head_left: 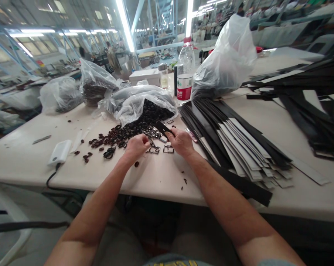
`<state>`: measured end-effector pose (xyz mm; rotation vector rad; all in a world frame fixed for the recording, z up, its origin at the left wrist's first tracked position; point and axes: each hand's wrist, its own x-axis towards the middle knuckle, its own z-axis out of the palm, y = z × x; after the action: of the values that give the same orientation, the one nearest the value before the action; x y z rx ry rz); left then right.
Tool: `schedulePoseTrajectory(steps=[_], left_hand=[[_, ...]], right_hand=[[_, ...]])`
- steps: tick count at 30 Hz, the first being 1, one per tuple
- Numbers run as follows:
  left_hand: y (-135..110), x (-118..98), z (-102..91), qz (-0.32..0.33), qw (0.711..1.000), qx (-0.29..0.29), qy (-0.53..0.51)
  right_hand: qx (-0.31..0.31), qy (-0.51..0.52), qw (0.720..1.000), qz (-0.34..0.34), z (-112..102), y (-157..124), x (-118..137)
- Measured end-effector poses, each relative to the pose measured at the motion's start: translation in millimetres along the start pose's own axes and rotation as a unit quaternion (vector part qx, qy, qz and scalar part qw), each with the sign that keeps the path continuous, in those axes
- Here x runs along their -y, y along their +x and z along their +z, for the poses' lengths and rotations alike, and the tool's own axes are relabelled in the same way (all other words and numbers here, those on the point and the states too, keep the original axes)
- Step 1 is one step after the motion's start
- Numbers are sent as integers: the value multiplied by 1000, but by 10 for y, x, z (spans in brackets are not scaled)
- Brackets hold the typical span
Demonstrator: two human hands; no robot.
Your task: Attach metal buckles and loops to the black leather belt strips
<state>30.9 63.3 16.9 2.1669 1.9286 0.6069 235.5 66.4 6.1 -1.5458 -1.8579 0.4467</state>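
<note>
Above the near part of the counter (100, 173), I am holding both bare hands close together. My right hand (181, 142) is grasping a black strap (163, 127), the thumb pressing on it, and the strap's end is pointing up and to the left, over the buckles (153, 150). My left hand (137, 147) is hovering just beside them, its fingers curling inward; I cannot tell whether they are pinching anything. More buckles are lying between and just beyond my hands. Farther left, small dark pieces (133, 129) are spilling from a plastic bag (133, 111). To my right, a stack of straps (236, 140) is lying fanned out, and a loose strap (252, 191) is emerging from behind my forearm (219, 188); I cannot tell whether it is the held one. Beyond, a bottle (184, 85) is standing between that bag and a taller bag (225, 59).
</note>
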Motion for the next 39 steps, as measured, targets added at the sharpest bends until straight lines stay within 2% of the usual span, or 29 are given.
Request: schedulePoseTrajectory(steps=[2,4,6,8,10,13,17,23,30,39], left_hand=[[-52,115,-68,-3,995,-45,-86],[-113,222,-120,-12,977,-80,-198],[-181,290,-150,-35,936,-110,-333],[-252,313,-160,-62,881,-134,-449],[-318,309,-154,-80,843,-154,-510],[-391,304,-126,-69,826,-175,-531],[-436,343,-79,-24,829,-185,-527],[-479,426,-35,44,853,-133,-502],[-527,390,-130,77,893,-101,-431],[-537,397,-163,105,920,-82,-368]], right_hand=[[16,35,999,0,6,-2,4],[50,78,996,-3,16,-13,16],[82,108,991,-13,22,-37,40],[98,116,988,-34,19,-72,77],[115,110,985,-65,12,-111,119],[137,72,983,-103,12,-153,171],[135,18,985,-110,40,-168,187],[137,11,983,-119,55,-190,185],[166,41,974,-149,38,-228,229],[190,76,964,-173,15,-246,236]])
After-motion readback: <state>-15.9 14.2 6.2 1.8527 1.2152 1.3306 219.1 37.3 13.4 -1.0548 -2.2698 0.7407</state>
